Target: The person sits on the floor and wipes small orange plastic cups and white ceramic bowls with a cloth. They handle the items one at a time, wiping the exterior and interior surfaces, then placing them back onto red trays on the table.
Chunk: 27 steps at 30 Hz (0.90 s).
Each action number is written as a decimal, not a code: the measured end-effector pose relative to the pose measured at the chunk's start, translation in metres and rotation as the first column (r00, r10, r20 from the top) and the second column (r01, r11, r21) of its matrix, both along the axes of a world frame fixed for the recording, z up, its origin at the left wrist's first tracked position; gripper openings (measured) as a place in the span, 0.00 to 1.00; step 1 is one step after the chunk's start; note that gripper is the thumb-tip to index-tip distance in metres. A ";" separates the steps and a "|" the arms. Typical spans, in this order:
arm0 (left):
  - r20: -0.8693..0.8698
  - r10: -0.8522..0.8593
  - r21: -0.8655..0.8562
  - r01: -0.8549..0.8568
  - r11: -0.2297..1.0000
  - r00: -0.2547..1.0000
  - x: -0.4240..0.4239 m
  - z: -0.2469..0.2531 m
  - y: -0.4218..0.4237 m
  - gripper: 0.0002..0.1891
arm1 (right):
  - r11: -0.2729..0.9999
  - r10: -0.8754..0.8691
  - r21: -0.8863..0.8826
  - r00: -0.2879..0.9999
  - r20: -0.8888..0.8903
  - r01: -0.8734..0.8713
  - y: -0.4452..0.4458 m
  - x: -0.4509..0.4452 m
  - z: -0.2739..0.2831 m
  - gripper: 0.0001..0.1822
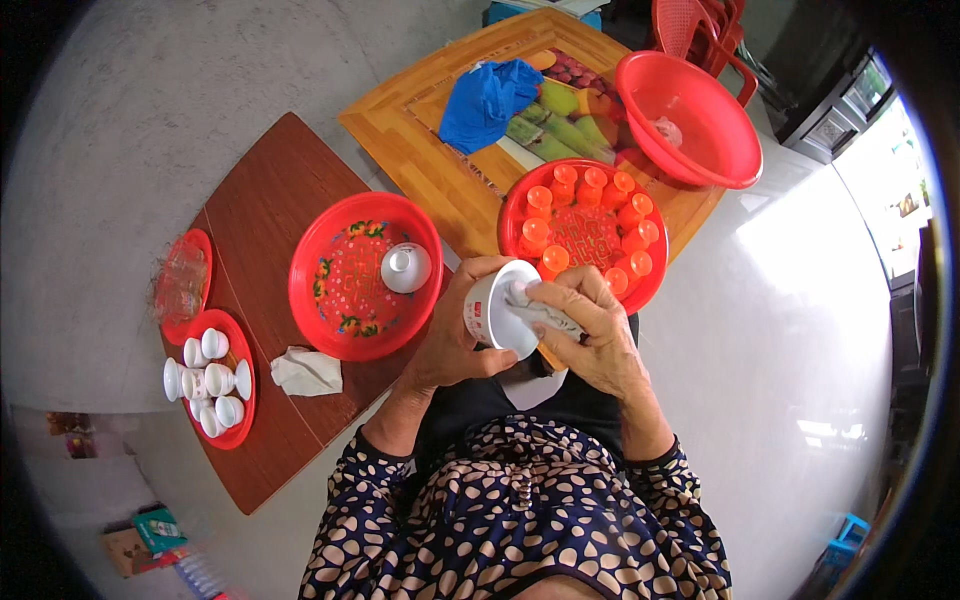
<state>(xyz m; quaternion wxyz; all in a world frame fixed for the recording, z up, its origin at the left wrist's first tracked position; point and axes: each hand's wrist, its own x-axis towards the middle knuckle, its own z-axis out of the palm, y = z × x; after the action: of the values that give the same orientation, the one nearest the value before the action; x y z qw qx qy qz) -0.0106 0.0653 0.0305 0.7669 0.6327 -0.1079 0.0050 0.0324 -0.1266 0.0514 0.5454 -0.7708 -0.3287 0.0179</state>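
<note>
Tilted over my lap is a white bowl [478, 311] with red marks on its outside. My left hand [456, 330] grips it around the side, thumb near the rim. In my right hand [596, 326] is a crumpled white cloth or tissue [559, 319], pushed against the inside of the bowl. To the left, a red tray with a floral pattern [341, 277] holds one white bowl [406, 268] turned upside down. Just beyond my right hand, a round red tray [585, 232] carries several orange-red cups [556, 259] set around its edge.
A red oval tray [244, 420] holds small white cups [215, 343] at the left of the brown table [300, 172]. Beside it lies a folded white tissue [307, 371]. On the fruit-print table [390, 97] are a blue plastic bag [487, 105] and a big red basin [697, 120].
</note>
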 end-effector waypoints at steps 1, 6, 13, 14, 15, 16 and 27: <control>0.016 -0.011 0.031 0.010 0.999 1.000 0.000 -0.001 0.001 0.42 | 0.999 0.031 -0.015 0.999 -0.015 -0.031 -0.002 -0.002 -0.001 0.20; 0.054 -0.070 0.197 0.058 0.979 0.996 0.002 -0.009 0.001 0.42 | 0.981 0.165 -0.101 0.986 0.014 -0.163 -0.013 -0.006 0.003 0.17; 0.075 -0.075 0.243 0.055 0.969 0.994 0.003 -0.004 -0.006 0.41 | 0.974 -0.021 -0.194 0.902 0.430 0.115 0.002 -0.004 0.002 0.15; 0.067 -0.060 0.204 0.045 0.978 0.996 0.003 -0.004 -0.008 0.41 | 0.975 -0.054 -0.162 0.871 0.489 0.152 0.003 -0.003 0.000 0.16; 0.050 -0.062 0.173 0.053 0.983 0.997 0.003 -0.004 -0.008 0.41 | 0.970 -0.049 -0.182 0.859 0.510 0.164 0.004 -0.004 0.000 0.16; 0.032 -0.066 0.142 0.061 0.988 0.997 0.004 -0.003 -0.008 0.41 | 0.963 -0.044 -0.203 0.847 0.531 0.177 0.005 -0.005 -0.001 0.16; 0.006 -0.099 0.089 0.098 0.991 0.995 0.006 -0.017 -0.014 0.41 | 0.984 0.147 -0.121 0.980 0.134 -0.131 -0.005 -0.009 0.005 0.14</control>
<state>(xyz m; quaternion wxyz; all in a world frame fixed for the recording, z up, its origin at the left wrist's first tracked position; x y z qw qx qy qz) -0.0042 0.0515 0.0133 0.7367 0.6600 -0.1431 -0.0346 0.0235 -0.1316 0.0562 0.4738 -0.7747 -0.4184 0.0193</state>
